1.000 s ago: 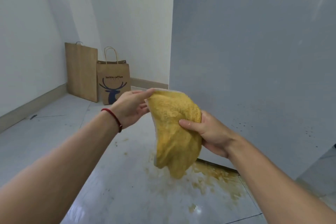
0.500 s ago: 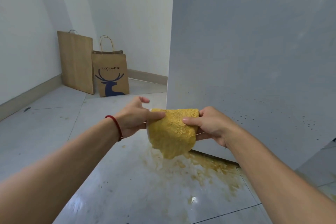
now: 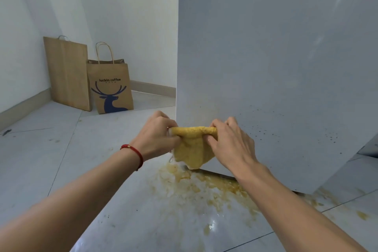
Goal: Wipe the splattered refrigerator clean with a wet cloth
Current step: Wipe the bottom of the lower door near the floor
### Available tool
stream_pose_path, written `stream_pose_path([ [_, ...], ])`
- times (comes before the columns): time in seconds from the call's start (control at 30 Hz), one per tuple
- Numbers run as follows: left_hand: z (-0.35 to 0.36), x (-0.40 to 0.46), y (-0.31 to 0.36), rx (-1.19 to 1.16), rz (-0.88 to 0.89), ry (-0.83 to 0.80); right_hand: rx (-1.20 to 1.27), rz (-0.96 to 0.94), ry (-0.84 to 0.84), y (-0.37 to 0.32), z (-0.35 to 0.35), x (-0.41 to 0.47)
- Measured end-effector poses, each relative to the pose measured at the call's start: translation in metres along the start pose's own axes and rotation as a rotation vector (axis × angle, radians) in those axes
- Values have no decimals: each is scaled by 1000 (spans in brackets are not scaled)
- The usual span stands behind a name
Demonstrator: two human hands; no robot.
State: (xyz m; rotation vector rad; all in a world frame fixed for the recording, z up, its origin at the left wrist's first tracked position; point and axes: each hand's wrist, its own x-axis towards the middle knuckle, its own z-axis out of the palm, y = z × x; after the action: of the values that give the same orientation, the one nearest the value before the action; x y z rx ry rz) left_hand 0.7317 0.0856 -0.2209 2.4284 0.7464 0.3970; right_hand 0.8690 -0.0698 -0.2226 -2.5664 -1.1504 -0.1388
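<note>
1. Far left, against the wall: a plain paper bag stands upright, and just beside it a second brown bag printed with a blue deer and "luckin coffee".
2. The left hand, a red cord bracelet on its wrist, has its grip clamped on the left end of the yellow cloth, fingers curled round the bunched top edge.
3. The cloth is stretched between both hands in mid-air, its lower part hanging loose, right in front of the refrigerator's near corner.
4. The right hand has its grip clamped on the cloth's right end, thumb underneath.
5. Below, a yellow-brown spill spreads over the tiled floor at the refrigerator's base.
6. Right: the pale grey refrigerator fills the view, dark specks dotting its lower panel.
</note>
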Motion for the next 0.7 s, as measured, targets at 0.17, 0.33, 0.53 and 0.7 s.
stream_pose_path([
  [0.17, 4, 6, 38, -408, -2, -110, 890, 707, 204, -9, 30, -28],
  [0.33, 23, -2, 64, -45, 160, -370, 1840, 984, 106, -35, 34, -44],
  [0.53, -24, 1, 48, -737, -75, -310, 1983, 702, 353, -30, 16, -39],
  [0.7, -39, 4, 4, -591, -292, -32, 867, 16, 715, -32, 25, -8],
])
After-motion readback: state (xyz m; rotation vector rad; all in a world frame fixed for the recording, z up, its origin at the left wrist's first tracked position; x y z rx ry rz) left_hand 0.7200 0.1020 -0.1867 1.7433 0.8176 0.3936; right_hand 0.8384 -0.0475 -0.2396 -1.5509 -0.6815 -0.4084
